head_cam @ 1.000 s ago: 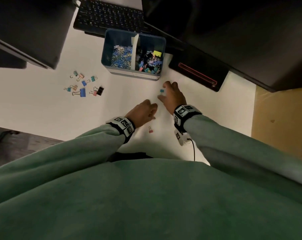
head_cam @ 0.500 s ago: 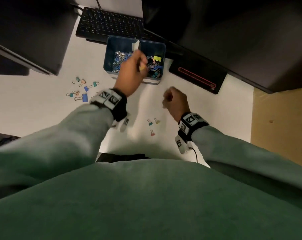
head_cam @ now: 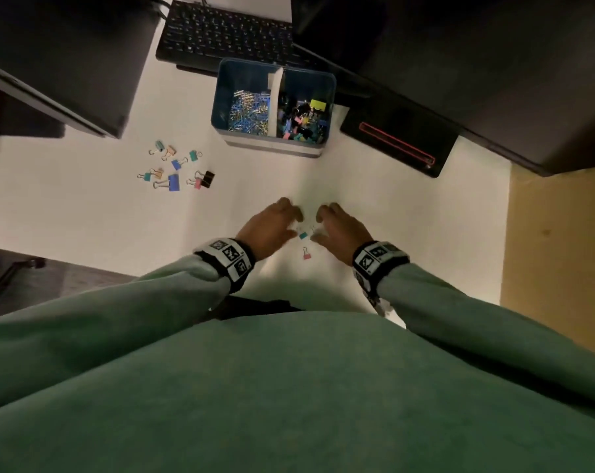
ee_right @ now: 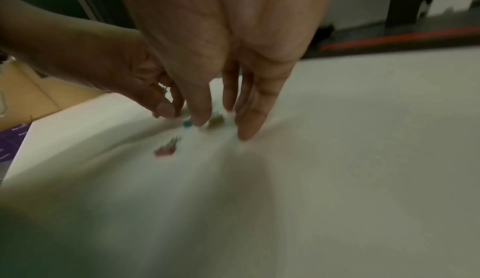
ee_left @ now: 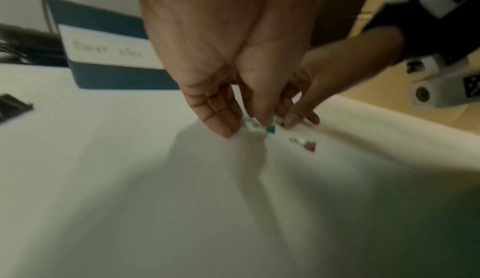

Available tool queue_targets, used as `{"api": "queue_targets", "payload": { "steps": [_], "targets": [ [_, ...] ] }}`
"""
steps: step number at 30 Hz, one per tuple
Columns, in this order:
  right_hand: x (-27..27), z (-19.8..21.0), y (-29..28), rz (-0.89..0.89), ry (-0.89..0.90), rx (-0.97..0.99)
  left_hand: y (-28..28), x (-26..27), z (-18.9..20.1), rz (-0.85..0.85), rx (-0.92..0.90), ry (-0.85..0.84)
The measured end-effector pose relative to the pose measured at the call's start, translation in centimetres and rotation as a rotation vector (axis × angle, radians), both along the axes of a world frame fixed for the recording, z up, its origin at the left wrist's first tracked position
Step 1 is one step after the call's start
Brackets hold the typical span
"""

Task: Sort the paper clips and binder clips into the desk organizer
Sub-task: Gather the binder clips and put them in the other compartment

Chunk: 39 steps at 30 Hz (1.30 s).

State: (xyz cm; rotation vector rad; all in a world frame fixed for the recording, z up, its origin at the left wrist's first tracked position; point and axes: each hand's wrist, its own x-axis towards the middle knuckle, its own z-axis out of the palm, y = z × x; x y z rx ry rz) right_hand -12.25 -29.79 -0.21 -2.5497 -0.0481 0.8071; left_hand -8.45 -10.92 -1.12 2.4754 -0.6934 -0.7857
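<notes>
Both hands are down on the white desk (head_cam: 409, 213), side by side, fingertips converging on the same few small clips. The left hand (head_cam: 268, 230) has come back from over the organizer (head_cam: 221, 107), where it was half a second ago, so it has likely just dropped a clip and is reaching for the next. Its fingers (ee_left: 221, 115) hang nearly straight, tips at a teal clip (head_cam: 303, 235); whether they have pinched it yet I cannot tell through the blur. The right hand (head_cam: 340, 230), a loose fist then, now spreads its fingers (ee_right: 249, 126) over an olive clip (ee_right: 216, 121), touching the desk, not visibly gripping.

A pink clip (head_cam: 306, 256) lies just nearer the body. Further left and away sits a loose cluster (head_cam: 175, 169) of binder clips: folded coloured bodies with thin wire loops. Beyond the hands, the blue box holds wiry paper clips left of its pale divider (head_cam: 275, 107) and binder clips right of it.
</notes>
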Motion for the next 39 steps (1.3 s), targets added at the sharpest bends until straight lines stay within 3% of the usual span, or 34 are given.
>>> {"api": "queue_targets", "payload": {
  "steps": [9,14,19,23,27,30,32,35,39],
  "targets": [
    [0.0,-0.2,0.6,-0.025,0.026,0.031,-1.5,-1.1,-2.5,-0.054,0.029,-0.135],
    [-1.7,0.5,-1.0,0.045,0.216,0.201,-1.5,-1.1,-2.6,0.016,-0.014,-0.086],
    [-2.9,0.0,0.6,0.116,0.062,0.062,-1.6,-1.0,-2.1,0.073,-0.021,-0.042],
    [-3.0,-0.5,3.3,0.078,0.093,-0.045,-1.5,-0.7,-1.2,0.087,-0.012,0.035],
    [-2.7,-0.4,4.2,0.158,0.061,-0.114,0.0,0.3,-0.4,0.083,-0.007,0.096],
    [-1.9,0.6,3.5,-0.009,0.098,-0.035,0.6,1.7,1.7,0.070,-0.052,0.088],
    [-0.3,2.3,2.9,-0.324,0.085,0.161,0.4,3.5,3.6,0.091,-0.138,0.008],
    [4.3,6.3,2.8,-0.654,-0.149,0.339,-0.3,7.3,6.2,0.216,-0.293,-0.170],
    [11.8,9.0,3.7,-0.587,-0.371,0.197,-0.5,11.3,7.6,0.182,-0.307,-0.205]
  ]
}}
